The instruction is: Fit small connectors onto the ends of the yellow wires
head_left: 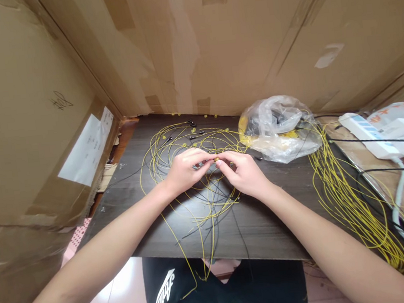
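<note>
My left hand point(188, 170) and my right hand point(243, 172) meet above the middle of the dark table point(269, 226). Thumb and fingers of both are pinched on a small yellowish piece point(216, 159), mostly covered by the fingertips. Loops of thin yellow wire point(152, 150), mixed with black ones, spread under and around both hands. Several wires hang over the table's front edge. Small black connectors point(197, 136) lie behind my hands, with tiny yellow bits near them.
A clear plastic bag point(282, 130) with yellow and black contents sits at the back right. A long bundle of yellow wires point(350, 202) runs down the right side. Beyond it are a white power strip point(370, 136) and cables. Cardboard walls point(190, 50) enclose the back and left.
</note>
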### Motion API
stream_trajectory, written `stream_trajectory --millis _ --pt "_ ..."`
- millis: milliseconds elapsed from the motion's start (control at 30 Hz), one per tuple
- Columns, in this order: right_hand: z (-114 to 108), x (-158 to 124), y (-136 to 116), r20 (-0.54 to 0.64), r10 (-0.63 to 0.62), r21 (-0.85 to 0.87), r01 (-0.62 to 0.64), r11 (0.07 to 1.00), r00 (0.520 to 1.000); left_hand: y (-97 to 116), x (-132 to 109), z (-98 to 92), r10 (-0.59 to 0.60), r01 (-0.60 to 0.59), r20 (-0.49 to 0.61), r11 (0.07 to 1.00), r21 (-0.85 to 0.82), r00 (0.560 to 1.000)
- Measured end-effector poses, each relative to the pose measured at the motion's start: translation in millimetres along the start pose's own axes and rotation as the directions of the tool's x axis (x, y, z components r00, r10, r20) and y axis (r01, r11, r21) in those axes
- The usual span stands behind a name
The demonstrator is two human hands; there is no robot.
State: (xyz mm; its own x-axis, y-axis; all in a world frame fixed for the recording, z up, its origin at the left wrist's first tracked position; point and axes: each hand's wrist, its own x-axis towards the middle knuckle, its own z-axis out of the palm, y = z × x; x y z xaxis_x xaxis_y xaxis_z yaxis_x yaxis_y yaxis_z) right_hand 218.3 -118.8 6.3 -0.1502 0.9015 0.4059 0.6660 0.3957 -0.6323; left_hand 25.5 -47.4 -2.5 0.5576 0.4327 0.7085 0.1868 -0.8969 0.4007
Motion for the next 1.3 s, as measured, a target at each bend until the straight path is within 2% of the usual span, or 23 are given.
stream_trajectory --millis 167,300,433,600,700,900,1100,1300 --pt "-1 0 -3 0.012 0.007 0.064 -0.008 0.998 1.000 2 1 -1.0 -0.018 0.018 0.003 1.000 -0.013 1.000" --pt "-3 1 -5 0.021 0.064 0.141 -0.066 0.988 0.998 8 3 -2.2 -0.131 0.132 0.014 0.988 -0.085 0.991" --pt "-6 2 -4 0.064 0.130 0.249 -0.142 0.958 0.989 10 5 -2.6 -0.205 0.209 0.044 0.965 -0.160 0.978" --pt "-6 2 0 0.117 0.135 0.294 -0.165 0.941 0.984 7 4 -1.4 -0.252 0.262 0.075 0.934 -0.244 0.965" --pt "-4 3 2 0.186 0.147 0.385 -0.210 0.899 0.971 7 3 -0.8 -0.284 0.298 0.088 0.916 -0.269 0.955" --pt "-3 5 0 0.337 0.203 0.579 -0.372 0.726 0.919 12 4 -1.0 -0.257 0.259 0.044 0.925 -0.276 0.965" --pt "-1 2 0 0.400 0.245 0.688 -0.466 0.556 0.883 13 4 0.6 -0.196 0.186 -0.013 0.946 -0.265 0.981" --pt "-5 3 -4 0.416 0.269 0.709 -0.495 0.503 0.869 15 6 2.2 -0.149 0.133 -0.049 0.964 -0.230 0.988"
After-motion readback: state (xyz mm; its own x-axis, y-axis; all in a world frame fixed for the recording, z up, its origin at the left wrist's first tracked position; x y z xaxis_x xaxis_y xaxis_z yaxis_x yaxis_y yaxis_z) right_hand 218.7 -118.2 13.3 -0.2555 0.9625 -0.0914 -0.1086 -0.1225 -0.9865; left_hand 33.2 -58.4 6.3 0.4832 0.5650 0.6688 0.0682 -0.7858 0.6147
